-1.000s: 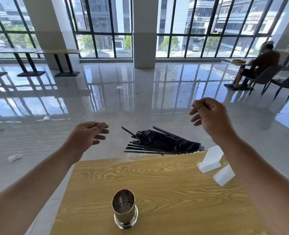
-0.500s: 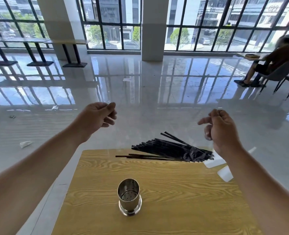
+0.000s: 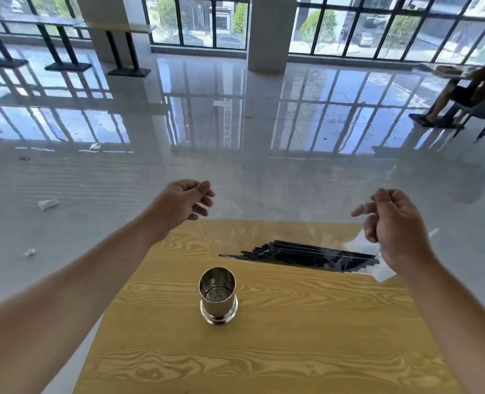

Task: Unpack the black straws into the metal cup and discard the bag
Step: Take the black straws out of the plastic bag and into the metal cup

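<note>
Crumpled white scraps [image 3: 47, 204] lie on the glossy floor at the left of the frame. To their right the left hand [image 3: 183, 204] is raised above the far left corner of the wooden table [image 3: 264, 351], thumb and forefinger pressed together on the top edge of the clear bag [image 3: 252, 233], the other fingers loosely curled below. The film is nearly invisible there, showing mostly as a faint line running down from the fingers. In the lower middle the metal cup [image 3: 218, 294] stands upright on the table, its perforated bottom visible, apart from both hands. Just beyond it and to the right, the black straws [image 3: 306, 253] lie bundled sideways in the bottom of the bag, over the table's far right part; whether they touch the wood cannot be told. Further right the right hand [image 3: 392, 226] is held at about the same height, fingers curled and pinching the bag's other top edge. A white object [image 3: 385, 273] shows below that wrist. At the upper right a person [image 3: 468, 89] sits on a chair.
</note>
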Motion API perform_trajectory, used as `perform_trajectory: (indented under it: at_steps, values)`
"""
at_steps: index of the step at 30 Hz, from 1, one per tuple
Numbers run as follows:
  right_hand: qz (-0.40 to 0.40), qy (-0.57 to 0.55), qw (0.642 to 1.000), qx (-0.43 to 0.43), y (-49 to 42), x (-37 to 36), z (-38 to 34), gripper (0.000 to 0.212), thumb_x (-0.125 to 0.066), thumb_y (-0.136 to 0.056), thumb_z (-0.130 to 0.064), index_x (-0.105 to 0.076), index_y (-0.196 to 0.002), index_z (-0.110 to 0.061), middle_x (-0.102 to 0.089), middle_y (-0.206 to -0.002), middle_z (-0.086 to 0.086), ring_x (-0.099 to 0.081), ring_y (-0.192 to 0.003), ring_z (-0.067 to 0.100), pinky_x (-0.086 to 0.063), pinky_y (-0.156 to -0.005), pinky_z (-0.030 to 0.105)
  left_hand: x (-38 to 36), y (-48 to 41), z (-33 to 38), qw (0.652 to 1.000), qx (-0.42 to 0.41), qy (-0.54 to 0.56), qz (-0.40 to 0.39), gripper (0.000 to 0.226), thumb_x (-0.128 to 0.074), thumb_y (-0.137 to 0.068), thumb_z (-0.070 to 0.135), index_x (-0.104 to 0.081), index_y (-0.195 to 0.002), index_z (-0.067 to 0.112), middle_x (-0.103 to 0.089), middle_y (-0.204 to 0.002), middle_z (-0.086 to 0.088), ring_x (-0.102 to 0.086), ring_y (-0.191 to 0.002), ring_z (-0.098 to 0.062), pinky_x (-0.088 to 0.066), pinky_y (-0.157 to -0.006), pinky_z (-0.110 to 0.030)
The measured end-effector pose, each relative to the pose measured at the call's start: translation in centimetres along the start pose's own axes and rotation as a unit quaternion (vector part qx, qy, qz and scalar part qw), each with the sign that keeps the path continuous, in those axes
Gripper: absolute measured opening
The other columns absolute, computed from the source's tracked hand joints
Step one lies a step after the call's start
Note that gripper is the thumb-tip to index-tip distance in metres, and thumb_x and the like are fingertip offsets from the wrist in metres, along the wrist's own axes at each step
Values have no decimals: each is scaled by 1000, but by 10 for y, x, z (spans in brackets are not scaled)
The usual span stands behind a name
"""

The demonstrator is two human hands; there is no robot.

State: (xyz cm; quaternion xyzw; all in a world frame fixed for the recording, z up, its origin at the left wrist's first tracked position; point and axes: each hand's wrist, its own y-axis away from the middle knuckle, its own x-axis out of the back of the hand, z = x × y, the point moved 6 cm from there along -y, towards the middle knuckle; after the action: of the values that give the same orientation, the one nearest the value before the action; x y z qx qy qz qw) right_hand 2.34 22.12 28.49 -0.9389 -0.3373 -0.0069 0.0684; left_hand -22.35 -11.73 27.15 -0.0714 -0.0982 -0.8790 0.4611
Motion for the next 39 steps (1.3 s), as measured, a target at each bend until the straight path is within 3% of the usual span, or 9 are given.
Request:
perform_trajectory:
  at_steps: [12, 23, 26, 33, 39]
  values:
    - [-19, 73, 997, -25, 15, -6, 40, 22, -46, -115, -29, -53, -95, -21, -78, -76, 5, -44, -37, 12, -34, -37, 27, -21, 9, -82, 996, 90, 10, 0, 11, -68, -103, 20, -73, -100, 11, -77, -76, 5, -66, -62, -9, -49, -57, -21]
    - [-38, 128, 991, -26, 19, -32, 54, 19, -47, -115, -29, -55, -100, -22, -79, -74, -1, -45, -40, 13, -36, -38, 27, -26, 13, -137, 989, 142, -21, 39, 16, -69, -102, 18, -75, -108, 4, -68, -92, -11, -55, -76, -19, -48, -62, -26]
    - [-57, 143, 988, -19, 18, -42, 54, 19, -47, -115, -32, -56, -101, -21, -79, -76, 0, -45, -42, 14, -37, -40, 30, -21, 14, -150, 987, 150, -26, 56, 13, -71, -100, 23, -77, -102, 10, -66, -84, -5, -54, -72, -16, -48, -66, -30]
    - [-71, 110, 991, -24, 18, -58, 49, 18, -47, -115, -30, -56, -100, -23, -79, -76, 3, -42, -50, 24, -35, -46, 33, -7, 14, -160, 982, 155, 2, 103, 13, -74, -98, 30, -76, -96, 17, -62, -75, 4, -45, -58, -12, -43, -58, -29]
    - [-66, 104, 992, -32, 16, -57, 47, 19, -48, -115, -28, -56, -99, -22, -79, -75, 3, -40, -44, 18, -34, -46, 32, 0, 18, -160, 983, 153, 13, 102, 17, -77, -96, 31, -80, -99, 15, -58, -68, 6, -43, -56, -11, -43, -54, -25]
